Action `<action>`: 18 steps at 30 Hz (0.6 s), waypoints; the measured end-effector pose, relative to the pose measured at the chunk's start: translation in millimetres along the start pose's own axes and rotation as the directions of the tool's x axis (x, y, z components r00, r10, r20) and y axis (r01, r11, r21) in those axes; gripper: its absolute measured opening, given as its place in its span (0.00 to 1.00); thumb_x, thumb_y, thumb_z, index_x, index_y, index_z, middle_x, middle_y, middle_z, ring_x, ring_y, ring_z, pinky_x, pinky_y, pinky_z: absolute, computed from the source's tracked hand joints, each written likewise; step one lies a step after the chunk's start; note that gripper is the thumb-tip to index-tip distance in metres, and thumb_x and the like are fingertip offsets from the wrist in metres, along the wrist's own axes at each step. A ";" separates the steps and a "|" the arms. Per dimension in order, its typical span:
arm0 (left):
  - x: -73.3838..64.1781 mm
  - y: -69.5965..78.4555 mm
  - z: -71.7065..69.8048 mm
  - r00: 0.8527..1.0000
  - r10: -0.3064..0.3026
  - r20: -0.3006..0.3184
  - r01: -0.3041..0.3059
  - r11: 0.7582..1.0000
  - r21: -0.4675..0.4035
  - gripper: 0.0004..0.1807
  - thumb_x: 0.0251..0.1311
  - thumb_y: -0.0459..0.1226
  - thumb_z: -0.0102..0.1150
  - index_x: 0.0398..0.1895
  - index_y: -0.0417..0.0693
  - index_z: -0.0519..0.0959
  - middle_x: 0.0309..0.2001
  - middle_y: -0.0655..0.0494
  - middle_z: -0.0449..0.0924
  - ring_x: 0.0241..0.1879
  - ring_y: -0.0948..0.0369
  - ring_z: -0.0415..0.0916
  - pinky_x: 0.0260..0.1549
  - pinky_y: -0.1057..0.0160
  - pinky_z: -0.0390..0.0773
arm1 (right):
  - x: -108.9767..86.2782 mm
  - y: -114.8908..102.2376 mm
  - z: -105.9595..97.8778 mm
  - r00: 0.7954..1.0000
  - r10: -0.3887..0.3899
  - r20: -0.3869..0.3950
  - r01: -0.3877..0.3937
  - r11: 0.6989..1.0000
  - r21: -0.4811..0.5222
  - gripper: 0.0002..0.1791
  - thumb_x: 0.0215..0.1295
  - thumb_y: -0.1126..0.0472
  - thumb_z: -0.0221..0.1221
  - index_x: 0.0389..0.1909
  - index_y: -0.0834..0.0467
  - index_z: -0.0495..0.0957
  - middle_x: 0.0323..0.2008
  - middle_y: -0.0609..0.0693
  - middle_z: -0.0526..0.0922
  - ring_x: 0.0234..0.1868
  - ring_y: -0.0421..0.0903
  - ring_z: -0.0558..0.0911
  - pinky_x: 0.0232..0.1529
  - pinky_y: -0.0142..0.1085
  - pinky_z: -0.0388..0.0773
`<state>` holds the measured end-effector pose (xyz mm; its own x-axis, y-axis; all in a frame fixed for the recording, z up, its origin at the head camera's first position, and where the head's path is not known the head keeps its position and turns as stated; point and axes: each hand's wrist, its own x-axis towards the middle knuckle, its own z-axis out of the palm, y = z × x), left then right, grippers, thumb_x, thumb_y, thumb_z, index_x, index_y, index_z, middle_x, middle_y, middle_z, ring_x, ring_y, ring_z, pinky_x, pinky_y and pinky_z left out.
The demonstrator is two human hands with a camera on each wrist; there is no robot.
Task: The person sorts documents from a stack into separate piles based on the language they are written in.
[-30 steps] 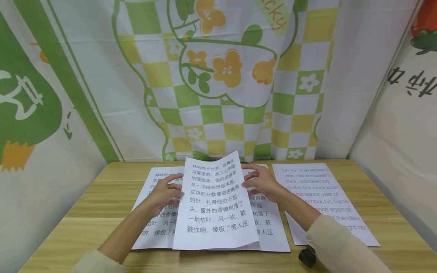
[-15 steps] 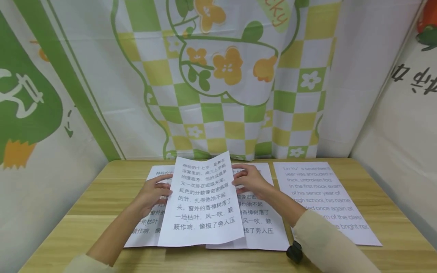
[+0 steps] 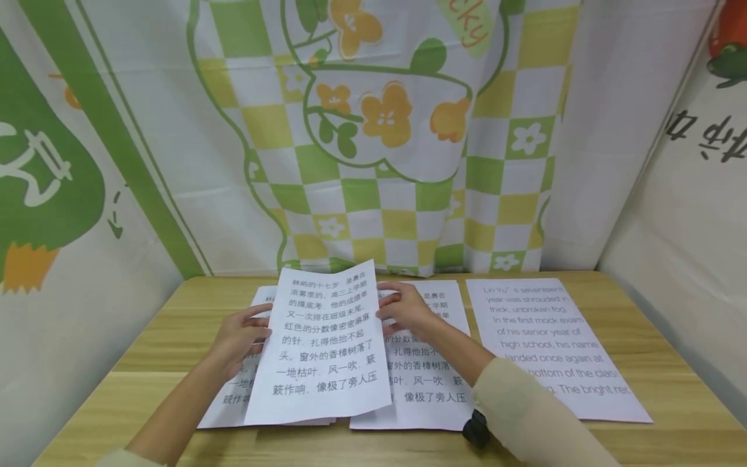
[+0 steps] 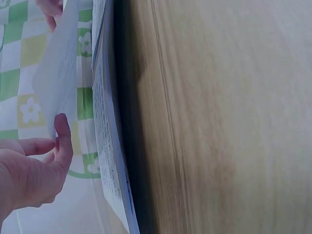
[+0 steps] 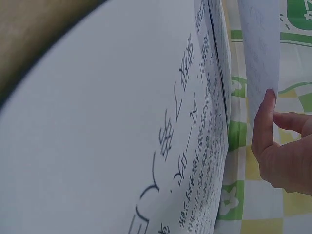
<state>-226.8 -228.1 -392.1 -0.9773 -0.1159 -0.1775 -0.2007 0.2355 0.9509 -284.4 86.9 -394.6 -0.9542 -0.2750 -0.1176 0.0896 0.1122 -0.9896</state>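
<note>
A white sheet of paper (image 3: 318, 350) printed with Chinese text is held up over the papers on the table, bowed slightly along its length. My left hand (image 3: 238, 340) pinches its left edge between thumb and fingers; the left wrist view shows that left hand (image 4: 39, 168) at the sheet's edge. On the opposite edge my right hand (image 3: 406, 310) pinches the paper, as the right wrist view also shows with the right hand (image 5: 285, 148). Below the raised sheet lies a left stack of printed pages (image 3: 218, 412), partly hidden. Another stack of Chinese pages (image 3: 432, 383) lies to its right.
A page of English text (image 3: 554, 344) lies at the right of the wooden table (image 3: 134, 363). Near the right sleeve (image 3: 531, 408) sits a small black object (image 3: 476, 429). A patterned curtain (image 3: 391, 220) hangs behind the table's back edge.
Both hands have carried the sheet leftward, from between the stacks to over the left stack. More of the right-hand Chinese stack and of the English page now shows.
</note>
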 end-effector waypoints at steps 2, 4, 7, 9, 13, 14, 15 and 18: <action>-0.6 -0.4 -2.3 1.000 -0.006 -0.008 0.006 1.000 0.007 0.34 0.70 0.23 0.51 0.79 0.35 0.60 0.46 0.50 0.74 0.36 0.63 0.77 0.32 0.69 0.83 | 1.9 0.8 4.5 1.000 0.004 0.008 -0.005 1.000 0.009 0.40 0.60 0.80 0.61 0.75 0.62 0.67 0.41 0.57 0.79 0.37 0.48 0.84 0.33 0.41 0.90; -1.2 -0.6 -4.3 1.000 -0.010 -0.017 0.010 1.000 0.014 0.34 0.70 0.23 0.51 0.79 0.36 0.60 0.47 0.50 0.73 0.37 0.63 0.77 0.32 0.69 0.83 | 2.9 1.9 8.6 1.000 0.000 0.017 0.000 1.000 0.012 0.40 0.59 0.81 0.61 0.75 0.62 0.67 0.42 0.57 0.79 0.37 0.49 0.83 0.33 0.41 0.90; -2.2 -0.6 -7.0 0.999 -0.016 -0.031 0.017 1.000 0.019 0.34 0.70 0.23 0.51 0.79 0.36 0.60 0.48 0.49 0.73 0.37 0.63 0.75 0.31 0.70 0.81 | 3.6 2.8 14.0 1.000 -0.004 0.019 0.004 1.000 0.012 0.41 0.58 0.81 0.61 0.75 0.63 0.66 0.43 0.58 0.78 0.37 0.49 0.83 0.34 0.42 0.90; -3.0 -1.3 -9.5 0.999 -0.018 -0.042 0.019 0.999 0.030 0.33 0.70 0.23 0.50 0.79 0.36 0.60 0.50 0.46 0.74 0.38 0.63 0.75 0.31 0.70 0.81 | 3.9 3.1 17.3 1.000 -0.009 0.019 0.009 1.000 0.010 0.41 0.58 0.82 0.61 0.75 0.63 0.67 0.44 0.59 0.78 0.36 0.49 0.83 0.35 0.43 0.91; -3.0 -4.9 -17.2 0.998 -0.011 -0.063 0.016 0.997 0.076 0.33 0.70 0.24 0.50 0.78 0.34 0.61 0.58 0.36 0.71 0.41 0.61 0.75 0.33 0.70 0.82 | 6.7 4.1 24.1 1.000 -0.010 0.021 0.010 1.000 0.013 0.41 0.57 0.82 0.61 0.74 0.63 0.68 0.43 0.59 0.78 0.35 0.48 0.82 0.35 0.43 0.91; -2.5 -6.1 -19.5 0.998 -0.009 -0.068 0.015 0.996 0.086 0.32 0.70 0.24 0.50 0.78 0.34 0.61 0.59 0.34 0.70 0.41 0.61 0.75 0.33 0.69 0.82 | 7.4 4.0 25.9 1.000 -0.011 0.023 0.011 1.000 0.016 0.41 0.57 0.82 0.61 0.74 0.63 0.68 0.43 0.59 0.78 0.35 0.48 0.82 0.35 0.44 0.91; -1.9 -7.4 -22.0 0.997 -0.009 -0.071 0.016 0.996 0.093 0.32 0.70 0.24 0.50 0.78 0.33 0.61 0.60 0.33 0.70 0.41 0.61 0.75 0.34 0.69 0.82 | 8.2 3.6 27.9 1.000 -0.010 0.025 0.010 1.000 0.017 0.41 0.56 0.82 0.61 0.74 0.63 0.68 0.42 0.58 0.78 0.34 0.47 0.82 0.35 0.43 0.91; 0.5 -10.4 -28.8 0.997 -0.012 -0.082 0.020 0.996 0.091 0.32 0.70 0.25 0.51 0.77 0.33 0.61 0.60 0.32 0.71 0.39 0.62 0.75 0.33 0.69 0.83 | 10.9 1.5 34.2 0.999 -0.009 0.033 0.009 1.000 0.018 0.42 0.56 0.83 0.62 0.74 0.63 0.68 0.40 0.56 0.77 0.35 0.46 0.82 0.35 0.43 0.91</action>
<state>-223.2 -258.4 -394.7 -0.9658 -0.1979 -0.1676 -0.2253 0.3197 0.9203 -284.9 51.4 -400.2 -0.9450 -0.3078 -0.1109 0.0861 0.0930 -0.9919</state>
